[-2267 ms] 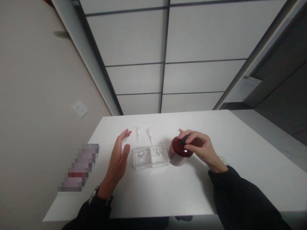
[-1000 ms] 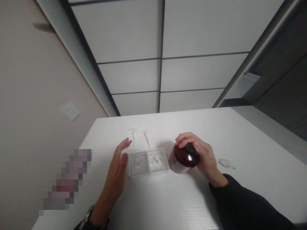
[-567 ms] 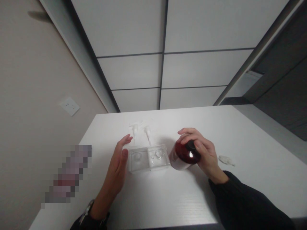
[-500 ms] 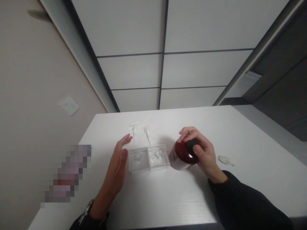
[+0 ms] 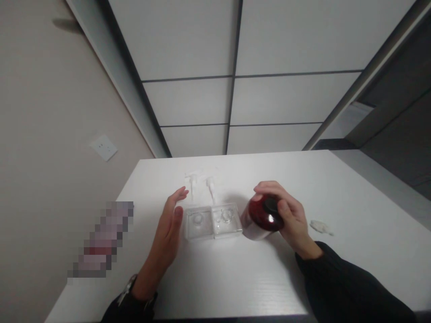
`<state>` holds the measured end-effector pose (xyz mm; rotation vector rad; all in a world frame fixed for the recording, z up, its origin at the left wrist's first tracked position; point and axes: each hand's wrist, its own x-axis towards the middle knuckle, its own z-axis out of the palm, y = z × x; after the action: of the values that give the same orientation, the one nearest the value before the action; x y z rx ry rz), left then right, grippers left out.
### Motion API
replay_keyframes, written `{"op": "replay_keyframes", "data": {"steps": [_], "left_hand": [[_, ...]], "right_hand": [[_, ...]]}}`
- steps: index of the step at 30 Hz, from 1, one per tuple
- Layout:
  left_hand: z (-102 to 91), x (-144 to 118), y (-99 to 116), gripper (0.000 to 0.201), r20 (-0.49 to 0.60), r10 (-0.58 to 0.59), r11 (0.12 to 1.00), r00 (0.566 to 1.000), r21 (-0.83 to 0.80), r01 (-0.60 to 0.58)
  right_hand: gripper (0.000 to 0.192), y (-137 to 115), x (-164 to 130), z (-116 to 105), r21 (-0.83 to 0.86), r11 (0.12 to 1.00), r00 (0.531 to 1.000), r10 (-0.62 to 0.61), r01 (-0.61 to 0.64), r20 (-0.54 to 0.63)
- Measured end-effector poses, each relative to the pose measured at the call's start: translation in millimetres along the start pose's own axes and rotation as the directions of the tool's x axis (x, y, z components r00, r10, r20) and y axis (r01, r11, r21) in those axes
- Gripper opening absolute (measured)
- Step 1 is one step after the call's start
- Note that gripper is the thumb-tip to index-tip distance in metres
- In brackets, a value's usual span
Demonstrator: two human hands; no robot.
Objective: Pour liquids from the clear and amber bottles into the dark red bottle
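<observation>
On the white table (image 5: pixel 235 278), which fills the lower half of the view beneath a wall of pale panels (image 5: pixel 276 40), two black-sleeved arms come in from the near edge. Between the hands sit three containers in a row. Largest is the dark red bottle (image 5: pixel 261 217), standing upright with its long axis vertical, so that mainly its shoulder and black cap (image 5: pixel 270 204) show from above. It stands right of centre, just beside the clear bottles. The right hand (image 5: pixel 289 215) is wrapped over its top, fingers curled round the far side and thumb on the cap; this hand is grasping it. The left hand (image 5: pixel 171 222) is well apart from the red bottle and holds nothing: it is open, palm turned inward, fingers straight, standing on edge close against the left of the two clear square bottles (image 5: pixel 213 222), which touch each other. Whether the palm actually touches them cannot be told. Two white pump heads (image 5: pixel 202 186) lie just behind these bottles. A small white piece (image 5: pixel 319 225) lies alone to the right. No label or writing is readable on any bottle.
</observation>
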<state>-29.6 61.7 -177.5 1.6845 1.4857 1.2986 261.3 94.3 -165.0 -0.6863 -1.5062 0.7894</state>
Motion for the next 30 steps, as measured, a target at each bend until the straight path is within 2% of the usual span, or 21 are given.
{"op": "replay_keyframes", "data": {"steps": [5,7,9,11,14,16,18,21,25,27,29,30], "left_hand": [[-2.3,11,6,0.05,-0.038,0.015,0.999,0.999,0.042,-0.014],[-3.3,31,9,0.044,-0.011,0.022,0.987,1.0,0.157,-0.02],[-3.7,59,10,0.038,0.058,-0.001,0.92,0.998,0.391,-0.021],[-2.8,89,8,0.033,0.089,-0.049,0.875,0.995,0.484,0.0],[1.7,122,1,0.026,0.13,-0.11,0.808,0.985,0.589,0.012],[5.6,133,-3,0.025,0.163,-0.131,0.776,0.978,0.631,-0.001],[8.5,136,-6,0.027,0.203,-0.138,0.765,0.969,0.644,-0.026],[6.6,138,-4,0.026,0.223,-0.129,0.781,0.966,0.624,-0.039],[-9.7,134,18,0.029,0.114,-0.074,0.851,0.991,0.525,0.003],[-19.6,118,34,0.037,0.049,-0.04,0.902,0.998,0.43,0.015],[-27.0,91,50,0.045,-0.012,-0.001,0.954,1.0,0.299,0.004],[-29.1,75,55,0.048,-0.078,0.014,0.996,0.997,0.094,-0.007]], "right_hand": [[0.034,0,1,-2,0.009,1.0,0.999,-0.015,0.015,0.028],[0.032,1,1,-1,0.018,1.0,1.0,-0.02,0.019,0.018],[0.028,3,1,-1,0.012,1.0,1.0,-0.026,0.026,0.008],[0.032,6,0,-1,0.017,1.0,1.0,-0.013,0.012,0.01],[0.052,12,-1,0,0.181,0.977,0.993,0.119,-0.114,-0.015],[0.059,18,0,0,0.325,0.922,0.97,0.238,-0.209,-0.052],[0.058,25,1,0,0.401,0.877,0.941,0.326,-0.265,-0.092],[0.055,41,4,-1,0.445,0.844,0.892,0.414,-0.301,-0.182],[0.051,64,5,-6,0.41,0.86,0.83,0.45,-0.304,-0.33],[0.053,73,6,-8,0.306,0.905,0.824,0.405,-0.297,-0.397],[0.052,79,11,-10,0.219,0.935,0.831,0.35,-0.279,-0.433],[0.051,82,16,-11,0.182,0.946,0.839,0.322,-0.268,-0.439]]}}
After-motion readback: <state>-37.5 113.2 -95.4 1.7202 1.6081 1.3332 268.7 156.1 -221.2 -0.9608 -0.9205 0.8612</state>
